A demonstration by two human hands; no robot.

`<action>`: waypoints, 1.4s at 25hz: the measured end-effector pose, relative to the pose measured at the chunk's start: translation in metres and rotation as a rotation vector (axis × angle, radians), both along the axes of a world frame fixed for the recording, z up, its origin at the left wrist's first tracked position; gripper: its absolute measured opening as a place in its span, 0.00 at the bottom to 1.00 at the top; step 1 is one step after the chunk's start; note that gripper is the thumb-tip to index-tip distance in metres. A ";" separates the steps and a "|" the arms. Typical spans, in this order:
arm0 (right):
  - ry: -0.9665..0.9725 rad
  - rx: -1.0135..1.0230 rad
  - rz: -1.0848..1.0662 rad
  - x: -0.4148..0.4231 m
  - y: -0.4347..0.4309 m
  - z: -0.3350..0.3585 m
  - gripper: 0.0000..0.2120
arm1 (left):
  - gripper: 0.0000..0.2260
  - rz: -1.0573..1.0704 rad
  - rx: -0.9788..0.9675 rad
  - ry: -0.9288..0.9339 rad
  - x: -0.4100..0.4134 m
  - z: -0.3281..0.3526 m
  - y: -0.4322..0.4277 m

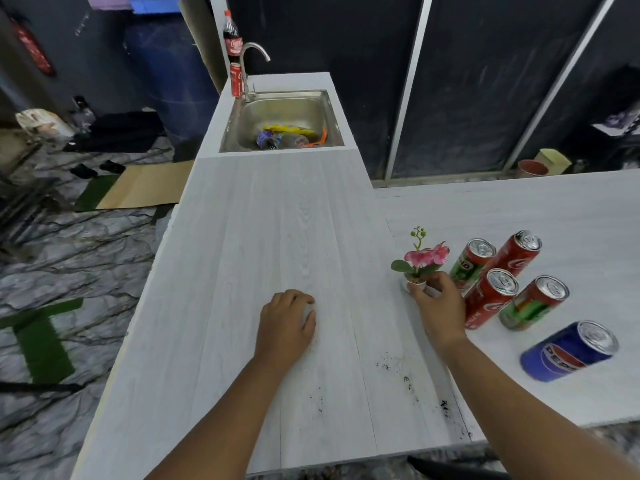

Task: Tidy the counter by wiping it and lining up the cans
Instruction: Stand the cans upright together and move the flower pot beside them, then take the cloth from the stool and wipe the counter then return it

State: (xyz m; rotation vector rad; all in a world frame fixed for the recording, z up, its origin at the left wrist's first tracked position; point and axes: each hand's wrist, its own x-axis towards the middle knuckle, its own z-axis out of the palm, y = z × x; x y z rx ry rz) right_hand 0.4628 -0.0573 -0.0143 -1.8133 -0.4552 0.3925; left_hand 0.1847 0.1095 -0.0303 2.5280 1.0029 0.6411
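Five cans stand upright in a loose cluster just right of the pot (415, 280), not in a row. A green can (469, 265) is nearest the pot, with a cola can (516, 254) right behind it. A second cola can (490, 299) stands just beside the back of my right hand (436, 304). A second green can (533, 304) is right of that, and a Pepsi can (568, 351) stands farthest from the pot, towards me.

My right hand's fingers pinch the pot's small white base, and its pink flower (426, 256) rises above them. I cannot tell whether the pot rests on the worktop (277, 220) or is just lifted.

Left of the pot, my left hand (285, 323) lies palm down on the worktop. Its fingers are curled over a white wad (308, 311); cloth or tissue, I cannot tell. Dark specks (408, 379) dot the worktop on my side of the pot.

Far beyond the pot and to its left, the sink (332, 98) holds bottles and wrappers. A red can (236, 79) stands beside the tap (247, 60), and a cola bottle (231, 36) is behind it.
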 end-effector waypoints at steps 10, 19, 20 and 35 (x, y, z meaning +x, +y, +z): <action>0.041 -0.037 -0.083 -0.017 -0.014 -0.007 0.20 | 0.12 -0.148 -0.043 0.031 0.074 -0.007 -0.026; -0.255 -0.393 0.102 -0.052 -0.094 0.001 0.15 | 0.11 -0.155 0.014 0.104 0.070 0.002 -0.053; -0.247 -0.396 0.095 -0.055 -0.106 0.002 0.15 | 0.11 -0.180 0.015 0.116 0.071 0.003 -0.059; -0.191 -0.258 -0.504 -0.093 -0.338 0.031 0.14 | 0.10 -0.906 -0.151 -0.126 0.179 0.041 -0.291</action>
